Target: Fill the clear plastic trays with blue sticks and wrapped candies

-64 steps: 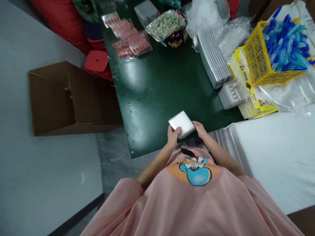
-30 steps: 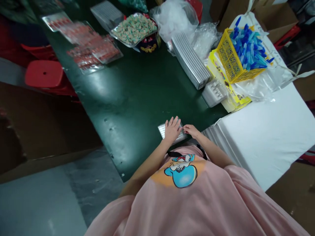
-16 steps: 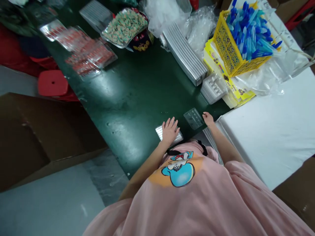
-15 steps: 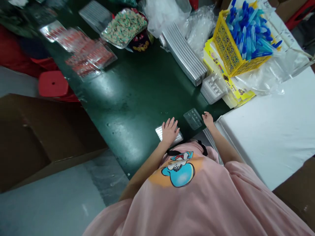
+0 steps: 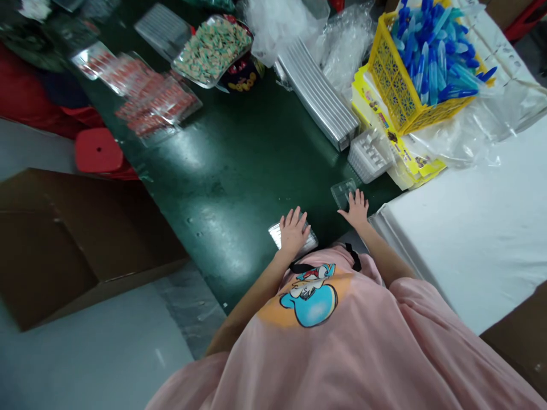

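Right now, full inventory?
Table: 1, green, centre
Pile: 1, silvery, front
Tray: 1, clear, front
Stacks: 3, silvery/clear, right/back
Basket: 1, yellow, right
Bits: many, blue, in basket
Packaging: some, yellow, right
Tub: 1, dark, back
Pieces: many, greenish, by tub
Packs: several, red, left
Bags: several, clear, back
Stool: 1, red, left
Box: 1, brown, left
Surface: 1, white, right
Clutter: unclear, dark, left
Shirt: 1, pink, bottom
Left hand: 1, on pile
Right hand: 1, at tray

Pale ribbed pack (image 5: 276, 233), rectangular, laid flat at near edge of green tabletop (image 5: 239, 176), middle covered by left hand (image 5: 292, 233). Clear plastic tray (image 5: 339, 193), shallow, see-through, laid flat to right of pack, apart from it, partly overlapped by right hand (image 5: 358, 212).
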The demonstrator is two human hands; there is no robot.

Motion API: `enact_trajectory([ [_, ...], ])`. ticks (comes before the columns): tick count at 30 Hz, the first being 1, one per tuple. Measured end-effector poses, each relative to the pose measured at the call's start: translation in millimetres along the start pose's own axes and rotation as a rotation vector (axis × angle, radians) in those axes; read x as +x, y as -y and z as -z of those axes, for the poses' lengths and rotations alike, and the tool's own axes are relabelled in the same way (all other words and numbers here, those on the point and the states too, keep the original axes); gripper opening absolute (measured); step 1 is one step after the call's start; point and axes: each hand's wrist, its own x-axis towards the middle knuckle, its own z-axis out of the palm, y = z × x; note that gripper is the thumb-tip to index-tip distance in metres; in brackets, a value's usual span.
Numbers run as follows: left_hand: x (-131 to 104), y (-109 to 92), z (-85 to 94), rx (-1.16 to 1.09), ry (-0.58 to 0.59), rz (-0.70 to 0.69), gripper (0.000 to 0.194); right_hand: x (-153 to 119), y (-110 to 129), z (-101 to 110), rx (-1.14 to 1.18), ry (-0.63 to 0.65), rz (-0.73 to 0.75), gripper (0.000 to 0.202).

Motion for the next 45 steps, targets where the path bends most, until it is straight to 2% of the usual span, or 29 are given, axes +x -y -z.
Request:
enact_trajectory([
  [4,1.2,0.3,-0.4,-0.041,-0.026,0.067,0.058,10.2,-7.7,25.8,0.027,-0.043,-0.008,0.087],
  [7,-2.1,4.4,1.7,-0.071,-0.024,0.072,0.062,-2.6,16.9,31.9,0.203,-0.015,0.101,0.073],
  [8,-3.8,6.0,2.6,-0.072,-0.014,0.067,0.063,-9.8,29.9,29.7,0.314,0.053,0.145,0.064],
  [10,-6.7,8.4,3.8,-0.064,0.009,0.062,0.064,-25.2,58.1,20.2,0.553,0.286,0.196,0.044],
  [13,-8.6,9.7,3.9,-0.055,0.017,0.070,0.066,-43.2,91.5,2.9,0.805,0.603,0.170,0.023],
  [17,-8.0,9.3,2.3,-0.058,0.009,0.072,0.066,-49.0,105.4,-6.0,1.003,0.723,0.072,0.022],
  [21,-8.0,8.7,1.8,-0.072,-0.001,0.074,0.065,-48.1,105.1,-1.4,1.177,0.839,-0.127,0.029],
  [23,-8.3,8.4,2.2,-0.082,-0.007,0.072,0.065,-48.8,106.0,1.0,1.221,0.870,-0.186,0.032],
  [30,-8.3,7.5,2.9,-0.052,-0.013,0.073,0.066,-48.6,106.3,2.1,1.304,0.907,-0.222,0.036],
  [35,-8.0,6.8,3.8,-0.035,0.001,0.068,0.066,-45.1,99.4,4.5,1.268,0.891,-0.323,0.035],
  [37,-8.0,6.4,4.0,-0.038,-0.001,0.069,0.065,-44.2,100.2,7.2,1.235,0.866,-0.276,0.035],
  [41,-8.0,5.9,3.6,-0.023,-0.001,0.071,0.066,-39.3,108.6,11.3,1.161,0.835,-0.080,0.031],
  [45,-8.4,5.9,3.5,0.043,0.023,0.066,0.066,-30.7,113.5,12.9,1.090,0.897,-0.065,0.024],
])
